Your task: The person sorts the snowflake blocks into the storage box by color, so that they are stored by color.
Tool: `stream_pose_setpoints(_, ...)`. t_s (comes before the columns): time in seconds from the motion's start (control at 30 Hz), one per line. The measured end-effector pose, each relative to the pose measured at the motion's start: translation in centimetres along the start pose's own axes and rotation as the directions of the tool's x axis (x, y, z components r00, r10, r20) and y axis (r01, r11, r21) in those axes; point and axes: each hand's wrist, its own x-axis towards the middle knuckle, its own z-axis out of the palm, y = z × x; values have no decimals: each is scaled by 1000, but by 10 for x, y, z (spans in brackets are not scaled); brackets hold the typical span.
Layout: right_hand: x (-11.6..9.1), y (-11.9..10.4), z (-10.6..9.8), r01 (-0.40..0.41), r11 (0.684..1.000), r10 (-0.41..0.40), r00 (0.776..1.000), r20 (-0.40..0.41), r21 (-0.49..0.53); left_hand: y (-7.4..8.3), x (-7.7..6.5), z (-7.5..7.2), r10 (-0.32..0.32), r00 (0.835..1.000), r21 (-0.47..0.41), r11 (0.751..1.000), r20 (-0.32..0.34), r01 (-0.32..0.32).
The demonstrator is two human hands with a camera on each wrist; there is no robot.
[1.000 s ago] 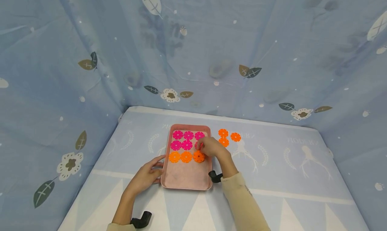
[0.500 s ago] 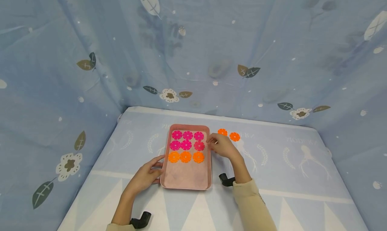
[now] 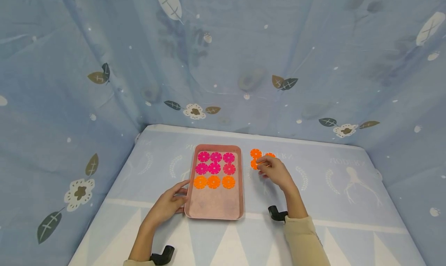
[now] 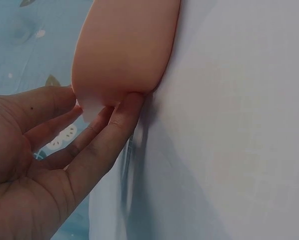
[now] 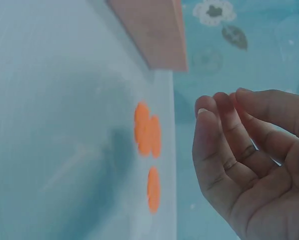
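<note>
My left hand (image 3: 167, 201) stays at the left side of a pink tray (image 3: 214, 208). In the left wrist view its nearly straight fingers (image 4: 112, 130) touch the tray's outer wall (image 4: 124, 50). Inside the tray lie two rows of pink notched discs (image 3: 214, 168) and a row of three orange notched discs (image 3: 213, 181). Three loose orange discs (image 3: 256, 153) lie on the table right of the tray. Over them hovers my right hand (image 3: 278, 172), partly covering two in the head view. The right wrist view shows its fingers (image 5: 207, 140) loosely bent, with nothing between them and the thumb.
A pale blue patterned cloth covers the table (image 3: 334, 208). Blue curtains (image 3: 223, 57) with leaf and flower prints hang behind and at both sides. Black camera mounts (image 3: 163, 255) are worn on both wrists.
My right hand has left the orange disc at the right end of the tray's third row and moved right, to the loose orange discs. The left hand and tray keep their places.
</note>
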Motion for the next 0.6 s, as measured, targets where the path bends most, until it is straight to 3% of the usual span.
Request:
stream_pose_setpoints(0.3, 2, 23, -29, 14, 1000, -14, 996, -93, -2, 1, -1, 0, 8, 1000, -8, 1000, -1, -8)
stream_pose_setpoints(0.6, 16, 40, -43, -26, 999, 36, 975, -221, 46, 1, -1, 1, 5, 1000, 0, 1000, -12, -5)
